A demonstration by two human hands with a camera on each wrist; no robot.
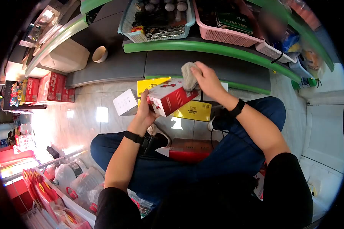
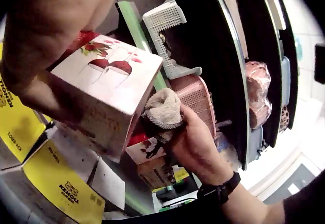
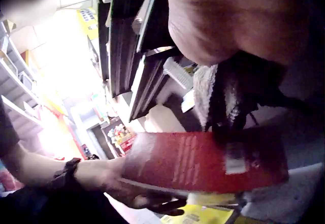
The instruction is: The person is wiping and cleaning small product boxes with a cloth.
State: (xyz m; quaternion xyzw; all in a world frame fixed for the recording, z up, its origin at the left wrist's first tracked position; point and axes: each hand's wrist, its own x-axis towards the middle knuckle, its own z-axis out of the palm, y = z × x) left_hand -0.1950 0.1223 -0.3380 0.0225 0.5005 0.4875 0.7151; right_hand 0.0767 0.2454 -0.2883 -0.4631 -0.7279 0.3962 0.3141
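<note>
Red-and-white cardboard box [image 1: 171, 97], clasped by the left hand [image 1: 144, 112], meets a grey fuzzy cloth [image 1: 188, 75] at its far right corner; only the left wrist view shows the right hand [image 1: 207, 80] curling its fingers round that cloth.

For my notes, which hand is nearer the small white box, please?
Left. The left hand sits beside the small white box; the right hand is beyond the red box.

The box [image 1: 172, 98] is showing red and white sides with red pictures; the cloth [image 1: 188, 75] is looking grey-beige, the flat carton [image 1: 193, 111] yellow, the shelf edge [image 1: 206, 47] green.
</note>
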